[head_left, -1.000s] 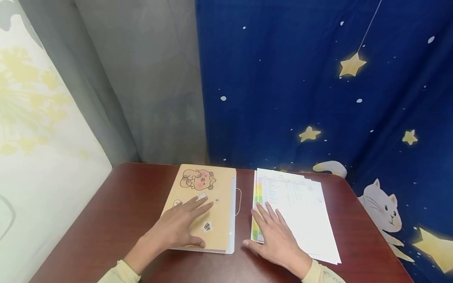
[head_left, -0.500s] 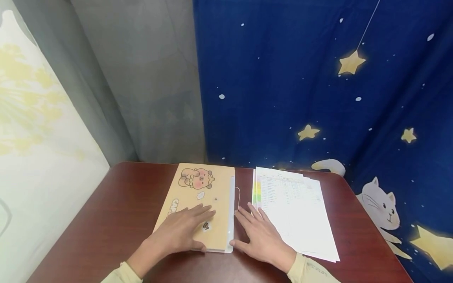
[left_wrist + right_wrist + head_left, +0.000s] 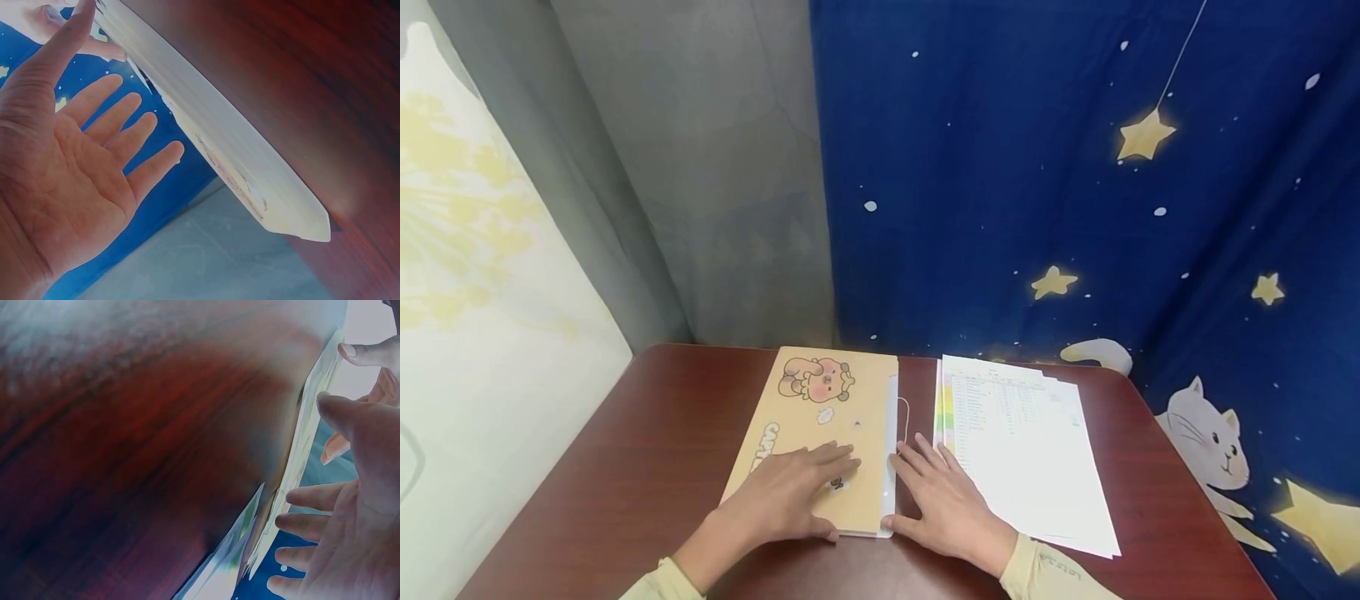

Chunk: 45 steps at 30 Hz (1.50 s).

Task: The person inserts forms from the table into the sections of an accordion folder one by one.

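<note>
A tan folder with a cartoon animal printed on its cover lies on the table, a whitish strip and a thin cord loop along its right side. Over the cover's near half is my left hand, fingers spread and thumb at the near edge. The left wrist view shows that hand palm-side with nothing in it. My right hand is at the folder's right edge, fingertips right by the strip. Its fingers are straight in the right wrist view. Just right of it lies a stack of printed papers.
The dark red-brown table has rounded far corners. Behind it hang a grey curtain and a blue curtain with stars and a cat. A pale patterned surface rises on the left.
My right hand has moved left, off the papers' left side to the folder's right edge. My left hand has slid slightly nearer along the cover. Folder and papers stay in place.
</note>
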### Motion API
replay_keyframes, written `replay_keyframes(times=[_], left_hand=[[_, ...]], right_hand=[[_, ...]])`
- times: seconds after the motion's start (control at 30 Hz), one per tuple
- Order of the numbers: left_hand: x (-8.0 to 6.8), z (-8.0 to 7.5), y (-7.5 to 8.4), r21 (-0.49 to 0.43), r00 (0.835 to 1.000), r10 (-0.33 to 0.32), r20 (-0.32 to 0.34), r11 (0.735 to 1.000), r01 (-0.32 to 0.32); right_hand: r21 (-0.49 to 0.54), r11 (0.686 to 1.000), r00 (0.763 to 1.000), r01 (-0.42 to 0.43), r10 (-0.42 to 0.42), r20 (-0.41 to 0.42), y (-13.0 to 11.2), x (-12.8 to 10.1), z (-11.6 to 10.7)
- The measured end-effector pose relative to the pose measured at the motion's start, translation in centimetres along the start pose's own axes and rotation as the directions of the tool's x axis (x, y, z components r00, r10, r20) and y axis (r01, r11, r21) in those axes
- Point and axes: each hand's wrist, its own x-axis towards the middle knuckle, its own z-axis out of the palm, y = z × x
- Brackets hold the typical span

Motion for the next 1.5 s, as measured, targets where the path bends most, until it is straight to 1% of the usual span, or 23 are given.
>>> replay_keyframes(times=[0.1,0.4,0.7,0.83,1.0,1.1,1.3,1.4,1.5], left_hand=[[-0.01,0.14,-0.01,0.002,1.000,0.006,0.005,1.000,-0.006],[0.03,0.09,0.09,-0.008,0.999,0.047,-0.009,0.999,-0.047],[-0.40,0.06,0.20,-0.026,0.996,0.092,0.004,0.995,-0.092],[-0.51,0.07,0.18,-0.053,0.994,0.109,-0.001,0.993,-0.109],[-0.66,0.12,0.23,-0.085,0.993,0.115,0.004,0.990,-0.114],[-0.75,0.18,0.27,-0.091,0.992,0.124,-0.018,0.988,-0.125],[-0.56,0.24,0.33,-0.126,0.982,0.162,-0.098,0.977,-0.174],[-0.48,0.18,0.34,-0.143,0.978,0.167,-0.123,0.972,-0.184],[-0.50,0.11,0.44,-0.154,0.979,0.156,-0.129,0.972,-0.175]], right_hand=[[0.004,1.000,1.000,0.006,-0.006,0.007,0.03,0.00,0.16],[0.006,1.000,1.000,0.013,-0.013,0.003,0.07,0.07,0.39],[-0.012,1.000,1.000,0.013,-0.013,-0.003,-0.01,0.03,0.54],[-0.007,1.000,1.000,0.014,-0.014,-0.005,-0.05,0.00,0.42],[0.001,1.000,1.000,0.005,-0.005,0.007,-0.01,-0.03,0.51],[0.004,1.000,1.000,0.007,-0.007,0.008,0.01,-0.07,0.59],[0.010,1.000,1.000,0.011,-0.011,0.001,0.05,-0.15,0.69],[0.010,1.000,1.000,0.014,-0.014,0.000,0.03,-0.17,0.65],[0.015,1.000,1.000,0.016,-0.016,0.003,0.04,-0.16,0.63]])
